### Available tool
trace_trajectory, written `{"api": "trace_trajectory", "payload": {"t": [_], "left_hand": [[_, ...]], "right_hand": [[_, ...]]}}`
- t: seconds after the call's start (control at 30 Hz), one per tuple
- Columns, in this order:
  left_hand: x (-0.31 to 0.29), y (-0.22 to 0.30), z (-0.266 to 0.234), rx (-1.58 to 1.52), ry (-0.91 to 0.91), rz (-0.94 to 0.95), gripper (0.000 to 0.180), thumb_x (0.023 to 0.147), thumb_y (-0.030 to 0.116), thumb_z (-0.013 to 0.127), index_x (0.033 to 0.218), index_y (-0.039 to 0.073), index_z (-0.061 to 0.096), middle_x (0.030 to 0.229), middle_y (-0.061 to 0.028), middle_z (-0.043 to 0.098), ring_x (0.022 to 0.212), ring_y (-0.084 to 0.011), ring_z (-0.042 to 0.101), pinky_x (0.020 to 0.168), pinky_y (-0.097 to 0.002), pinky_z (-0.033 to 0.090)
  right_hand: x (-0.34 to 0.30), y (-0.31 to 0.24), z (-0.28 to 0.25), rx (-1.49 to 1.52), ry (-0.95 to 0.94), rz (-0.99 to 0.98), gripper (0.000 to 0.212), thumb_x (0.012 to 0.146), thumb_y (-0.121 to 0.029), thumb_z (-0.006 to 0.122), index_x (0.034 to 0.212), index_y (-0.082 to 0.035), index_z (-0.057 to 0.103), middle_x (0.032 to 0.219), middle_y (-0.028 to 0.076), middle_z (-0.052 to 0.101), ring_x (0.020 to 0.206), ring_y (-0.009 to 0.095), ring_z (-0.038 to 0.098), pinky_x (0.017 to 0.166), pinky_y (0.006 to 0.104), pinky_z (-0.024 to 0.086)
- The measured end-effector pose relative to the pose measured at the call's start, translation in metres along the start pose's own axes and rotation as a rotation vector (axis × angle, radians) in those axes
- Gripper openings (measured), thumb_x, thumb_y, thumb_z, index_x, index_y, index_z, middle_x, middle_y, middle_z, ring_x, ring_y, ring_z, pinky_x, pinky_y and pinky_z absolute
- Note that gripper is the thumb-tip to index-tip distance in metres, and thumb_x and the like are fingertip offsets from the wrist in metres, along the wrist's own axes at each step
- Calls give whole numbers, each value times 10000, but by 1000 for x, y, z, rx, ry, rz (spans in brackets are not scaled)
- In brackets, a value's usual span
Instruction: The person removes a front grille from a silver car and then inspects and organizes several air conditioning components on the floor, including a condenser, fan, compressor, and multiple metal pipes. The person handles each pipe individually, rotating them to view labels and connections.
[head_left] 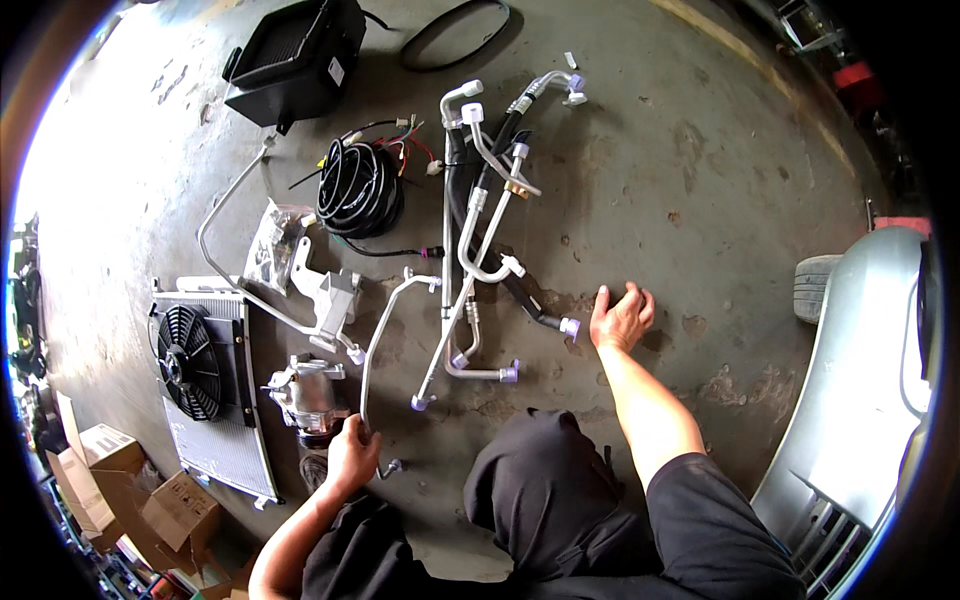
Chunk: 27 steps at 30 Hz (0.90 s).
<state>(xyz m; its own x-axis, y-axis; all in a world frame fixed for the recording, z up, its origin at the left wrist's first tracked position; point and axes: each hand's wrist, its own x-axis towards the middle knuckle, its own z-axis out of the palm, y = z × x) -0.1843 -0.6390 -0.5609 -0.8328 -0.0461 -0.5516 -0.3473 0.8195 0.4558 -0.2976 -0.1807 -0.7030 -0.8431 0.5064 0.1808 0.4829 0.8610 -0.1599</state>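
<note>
My left hand [352,455] is closed around the lower part of a thin bent aluminium pipe [372,355], whose upper end bends toward the hoses. Close to that hand, a silver compressor [305,393] sits on the floor. My right hand [622,318] hovers or rests at the floor's right side with fingers loosely bent and apart, holding nothing. Just left of it ends a black hose [520,295] with a purple-capped fitting [569,328]. Several metal pipes and hoses with white and purple caps lie crossed in the middle, including a long straight pipe [447,240].
A condenser with a black fan [188,362] lies at left, near a metal bracket [325,295] and a bag of small parts [275,245]. Beyond are coiled black wiring [358,190], a black housing [297,65] and a belt [455,65]. Cardboard boxes [180,510] and a silver car panel [850,370] flank me.
</note>
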Motion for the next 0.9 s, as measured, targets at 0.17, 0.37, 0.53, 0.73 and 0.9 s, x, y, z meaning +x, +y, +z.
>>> {"api": "trace_trajectory", "payload": {"t": [0.17, 0.37, 0.53, 0.73, 0.9], "left_hand": [[16, 77, -53, 538, -60, 341, 352, 810, 240, 694, 1014, -13, 558, 876, -180, 623, 840, -365, 617, 729, -441, 517], [141, 239, -58, 567, 198, 1001, 352, 780, 148, 672, 1079, -11, 575, 992, -161, 580, 970, -335, 550, 864, -430, 457], [225, 314, -60, 547, 624, 1144, 366, 726, 49, 636, 1086, 11, 582, 1097, -166, 570, 1057, -347, 522, 934, -449, 416], [256, 317, -77, -90, 714, 554, 495, 809, 217, 760, 1183, -4, 522, 1095, -141, 563, 902, -229, 587, 810, -395, 485], [278, 309, -64, -535, 134, 282, 337, 997, 310, 569, 966, -26, 578, 799, -94, 634, 643, -186, 675, 585, -300, 582]], "right_hand": [[1, 1, 0, 5, 22, -3, 513, 885, -408, 622, 1225, -56, 467, 1192, 149, 582, 1309, 344, 335, 1089, 533, 246], [1, 8, -2, 15, 17, -1, 528, 870, -403, 636, 1230, -64, 450, 1172, 154, 584, 1288, 352, 358, 1076, 557, 257], [4, 2, -1, 35, 25, -20, 553, 849, -391, 661, 1238, -67, 438, 1157, 158, 584, 1278, 349, 365, 1075, 551, 264], [7, 4, -9, 39, 3, -4, 568, 840, -382, 674, 1243, -69, 424, 1150, 151, 571, 1268, 352, 368, 1078, 550, 264], [8, 1, -7, 44, 1, -3, 567, 843, -385, 671, 1244, -67, 428, 1152, 150, 570, 1273, 352, 366, 1082, 551, 266]]}}
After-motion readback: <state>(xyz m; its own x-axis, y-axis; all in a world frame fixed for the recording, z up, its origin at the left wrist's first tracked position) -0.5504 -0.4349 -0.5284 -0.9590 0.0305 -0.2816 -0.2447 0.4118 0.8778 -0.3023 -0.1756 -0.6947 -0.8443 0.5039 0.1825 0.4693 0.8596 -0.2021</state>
